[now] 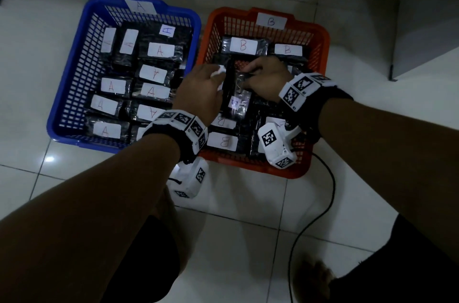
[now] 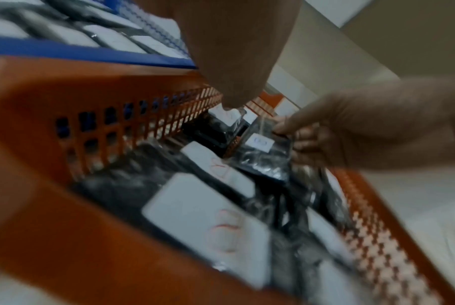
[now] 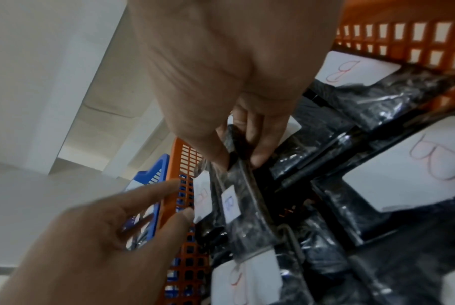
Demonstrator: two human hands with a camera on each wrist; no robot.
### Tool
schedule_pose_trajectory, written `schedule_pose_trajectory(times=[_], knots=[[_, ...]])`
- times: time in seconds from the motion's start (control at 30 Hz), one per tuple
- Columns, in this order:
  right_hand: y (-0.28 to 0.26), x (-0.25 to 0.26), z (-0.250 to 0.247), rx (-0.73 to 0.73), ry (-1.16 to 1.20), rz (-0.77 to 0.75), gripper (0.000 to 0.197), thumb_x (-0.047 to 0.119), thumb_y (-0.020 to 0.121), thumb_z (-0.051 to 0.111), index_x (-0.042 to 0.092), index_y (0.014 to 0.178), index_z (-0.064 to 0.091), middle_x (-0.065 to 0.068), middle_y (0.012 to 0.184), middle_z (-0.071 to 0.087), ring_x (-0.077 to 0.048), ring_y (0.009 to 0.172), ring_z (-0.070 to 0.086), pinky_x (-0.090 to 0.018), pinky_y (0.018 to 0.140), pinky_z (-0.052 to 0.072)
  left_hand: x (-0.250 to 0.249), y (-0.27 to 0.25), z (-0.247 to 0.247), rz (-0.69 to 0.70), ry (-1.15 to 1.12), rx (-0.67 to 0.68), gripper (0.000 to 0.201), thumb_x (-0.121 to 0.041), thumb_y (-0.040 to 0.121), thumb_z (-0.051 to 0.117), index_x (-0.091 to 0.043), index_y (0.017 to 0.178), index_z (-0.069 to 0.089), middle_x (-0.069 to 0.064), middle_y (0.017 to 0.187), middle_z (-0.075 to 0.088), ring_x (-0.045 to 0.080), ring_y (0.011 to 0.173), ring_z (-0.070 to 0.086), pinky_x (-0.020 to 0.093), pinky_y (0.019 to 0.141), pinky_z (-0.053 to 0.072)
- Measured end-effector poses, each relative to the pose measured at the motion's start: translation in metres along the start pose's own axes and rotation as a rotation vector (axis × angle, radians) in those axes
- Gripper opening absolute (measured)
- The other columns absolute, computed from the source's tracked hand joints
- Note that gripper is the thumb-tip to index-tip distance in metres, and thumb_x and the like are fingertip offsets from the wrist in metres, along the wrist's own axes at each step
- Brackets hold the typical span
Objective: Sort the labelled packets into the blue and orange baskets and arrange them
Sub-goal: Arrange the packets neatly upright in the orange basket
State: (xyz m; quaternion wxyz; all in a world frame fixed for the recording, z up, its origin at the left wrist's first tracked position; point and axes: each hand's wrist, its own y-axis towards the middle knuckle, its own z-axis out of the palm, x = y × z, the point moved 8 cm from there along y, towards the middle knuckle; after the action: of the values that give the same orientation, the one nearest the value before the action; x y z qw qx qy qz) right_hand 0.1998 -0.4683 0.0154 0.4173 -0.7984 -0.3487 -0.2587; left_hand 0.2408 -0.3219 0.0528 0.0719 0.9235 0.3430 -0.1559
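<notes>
The blue basket [image 1: 72, 74], tagged A, holds several black packets with white A labels. The orange basket [image 1: 320, 54], tagged B, holds several B packets. Both hands are inside the orange basket. My right hand [image 1: 250, 76] pinches the top edge of a black packet [image 1: 236, 101] with a small B label and holds it tilted above the others. In the right wrist view its thumb and fingers [image 3: 257, 152] clamp that packet [image 3: 244, 218]. My left hand [image 1: 216, 76] reaches with straight fingers and touches a white-labelled packet [image 3: 202, 196] beside the basket's left wall.
Both baskets stand side by side on a white tiled floor [image 1: 238, 203]. A black cable [image 1: 330, 193] runs across the tiles from the orange basket's near right corner. A grey wall corner [image 1: 422, 29] stands at the far right. My knees and a foot [image 1: 315, 275] are at the bottom.
</notes>
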Motion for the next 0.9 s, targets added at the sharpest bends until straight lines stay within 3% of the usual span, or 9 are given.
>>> schedule_pose_trajectory(times=[0.07,0.1,0.23,0.33,0.53,0.63,0.73,0.8,0.9], knots=[[0.0,-0.002,-0.002,-0.02,-0.029,-0.012,0.021,0.012,0.082,0.07,0.02,0.101,0.067,0.002,0.1,0.064,-0.002,0.073,0.055,-0.002,0.045,0.04,-0.003,0.001,0.006,-0.015,-0.037,0.083,0.042,-0.009,0.088,0.058,-0.002,0.129,0.055,0.019,0.135,0.052,0.036,0.126,0.046,0.043,0.101,0.042],[0.001,-0.001,-0.004,-0.041,-0.04,-0.022,0.024,0.011,0.083,0.07,0.02,0.105,0.068,0.002,0.104,0.065,-0.003,0.077,0.057,0.0,0.047,0.039,-0.001,0.003,0.011,-0.046,-0.04,0.123,0.045,-0.01,0.089,0.057,-0.003,0.133,0.051,0.018,0.14,0.047,0.035,0.13,0.043,0.043,0.103,0.041],[-0.002,0.006,-0.003,-0.062,-0.182,-0.105,0.034,0.017,0.084,0.07,0.021,0.117,0.067,0.002,0.119,0.065,-0.011,0.105,0.061,-0.014,0.079,0.045,0.005,0.012,0.027,-0.145,0.014,0.234,0.049,-0.012,0.091,0.056,-0.003,0.138,0.044,0.016,0.15,0.034,0.034,0.135,0.036,0.04,0.108,0.035],[-0.007,0.011,0.003,-0.054,-0.264,-0.195,0.03,0.025,0.085,0.068,0.021,0.115,0.068,0.002,0.117,0.067,-0.013,0.106,0.062,-0.022,0.091,0.048,0.005,0.016,0.028,-0.179,0.005,0.223,0.04,-0.01,0.089,0.056,-0.004,0.129,0.053,0.013,0.146,0.039,0.033,0.13,0.042,0.036,0.106,0.036],[-0.009,0.013,-0.001,-0.098,-0.324,-0.285,0.026,0.023,0.088,0.063,0.021,0.114,0.067,0.002,0.118,0.065,-0.013,0.107,0.06,-0.018,0.088,0.043,0.007,0.014,0.024,-0.182,-0.072,0.142,0.04,-0.019,0.09,0.054,-0.002,0.126,0.056,0.016,0.143,0.043,0.032,0.128,0.045,0.038,0.103,0.04],[-0.011,0.01,-0.003,-0.08,-0.387,-0.339,0.027,0.019,0.087,0.058,0.022,0.112,0.067,-0.001,0.116,0.065,-0.017,0.105,0.06,-0.025,0.089,0.048,-0.004,0.012,0.021,-0.111,-0.095,0.088,0.044,-0.034,0.088,0.057,-0.006,0.122,0.061,0.014,0.126,0.058,0.03,0.117,0.052,0.041,0.094,0.049],[-0.016,0.009,-0.015,-0.118,-0.474,-0.371,0.029,0.023,0.084,0.057,0.02,0.11,0.068,-0.005,0.115,0.064,-0.024,0.109,0.057,-0.037,0.091,0.049,-0.016,0.014,0.021,-0.073,-0.085,0.098,0.047,-0.045,0.081,0.06,-0.016,0.117,0.064,0.007,0.112,0.064,0.025,0.104,0.058,0.034,0.079,0.052],[-0.02,0.002,-0.017,-0.065,-0.549,-0.388,0.036,0.029,0.086,0.06,0.014,0.119,0.064,-0.009,0.125,0.059,-0.027,0.119,0.05,-0.041,0.099,0.044,-0.021,0.018,0.027,-0.079,-0.081,0.148,0.05,-0.046,0.078,0.063,-0.019,0.12,0.061,0.007,0.111,0.064,0.025,0.104,0.058,0.032,0.079,0.052],[-0.026,-0.019,-0.011,0.075,-0.697,-0.383,0.065,0.041,0.089,0.06,0.012,0.144,0.041,-0.014,0.154,0.029,-0.029,0.142,0.027,-0.036,0.117,0.022,-0.025,0.022,0.038,-0.078,-0.084,0.228,0.058,-0.043,0.075,0.064,-0.018,0.127,0.056,0.012,0.118,0.06,0.029,0.11,0.056,0.039,0.087,0.051]])
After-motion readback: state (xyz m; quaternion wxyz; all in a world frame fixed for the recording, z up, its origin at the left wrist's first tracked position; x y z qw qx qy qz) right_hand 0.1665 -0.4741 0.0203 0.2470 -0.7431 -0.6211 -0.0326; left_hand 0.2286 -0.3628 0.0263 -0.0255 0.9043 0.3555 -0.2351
